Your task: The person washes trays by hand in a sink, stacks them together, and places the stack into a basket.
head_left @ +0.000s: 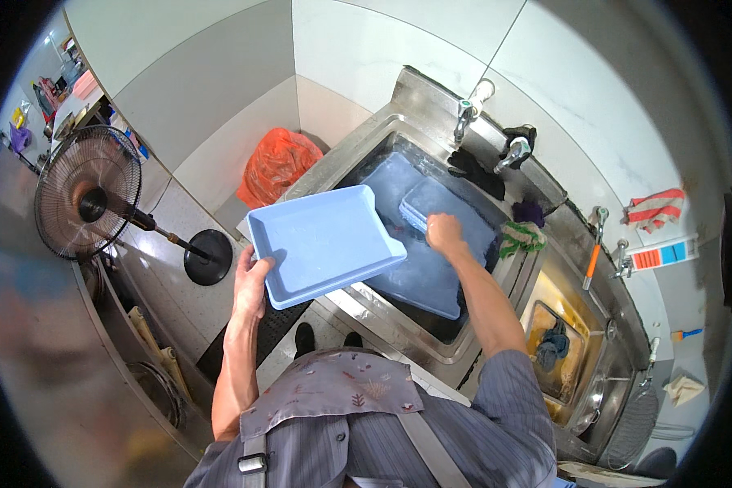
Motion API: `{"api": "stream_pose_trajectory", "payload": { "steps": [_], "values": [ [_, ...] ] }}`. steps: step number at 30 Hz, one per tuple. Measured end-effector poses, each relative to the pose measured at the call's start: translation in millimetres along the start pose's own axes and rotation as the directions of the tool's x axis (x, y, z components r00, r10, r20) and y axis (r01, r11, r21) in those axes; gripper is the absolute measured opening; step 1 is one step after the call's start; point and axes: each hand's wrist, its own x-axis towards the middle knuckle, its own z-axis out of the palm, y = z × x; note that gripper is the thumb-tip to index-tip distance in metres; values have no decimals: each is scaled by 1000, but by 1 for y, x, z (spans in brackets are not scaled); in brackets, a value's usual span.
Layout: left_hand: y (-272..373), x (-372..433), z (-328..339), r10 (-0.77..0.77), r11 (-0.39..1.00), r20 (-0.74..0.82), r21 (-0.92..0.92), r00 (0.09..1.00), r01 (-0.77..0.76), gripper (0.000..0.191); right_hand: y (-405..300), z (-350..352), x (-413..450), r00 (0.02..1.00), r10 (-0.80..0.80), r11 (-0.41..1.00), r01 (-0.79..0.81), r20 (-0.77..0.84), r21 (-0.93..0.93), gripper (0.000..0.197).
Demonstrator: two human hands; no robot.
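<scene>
My left hand [255, 282] grips the near left corner of a light blue plastic tray [326, 238], with the thumb inside its rim. The tray is held up over the sink's left edge, and its doubled lower rim suggests another tray nested beneath. My right hand [445, 234] is closed on the edge of a second blue plastic tray [442, 201] in the steel sink [357, 155]. More blue trays [427, 283] lie in the cloudy water around and below it. How many are submerged I cannot tell.
Two taps [463, 119] stand behind the sink, with a black glove [479, 175] and a green-striped cloth [521, 238] along its edge. At right is another basin [561, 299] holding a dark rag. An orange plastic bag [280, 165] and a standing fan [91, 201] are at left.
</scene>
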Motion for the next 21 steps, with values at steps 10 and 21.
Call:
{"api": "stream_pose_trajectory", "payload": {
  "steps": [10,21],
  "values": [
    [-5,7,-2,-12,1000,23,27,1000,11,76,54,-88,-8,920,48,934,96,-388,343,28],
    [4,1,5,7,1000,20,24,1000,-8,72,-45,-1,-63,992,-122,949,123,-21,291,21]
  ]
}}
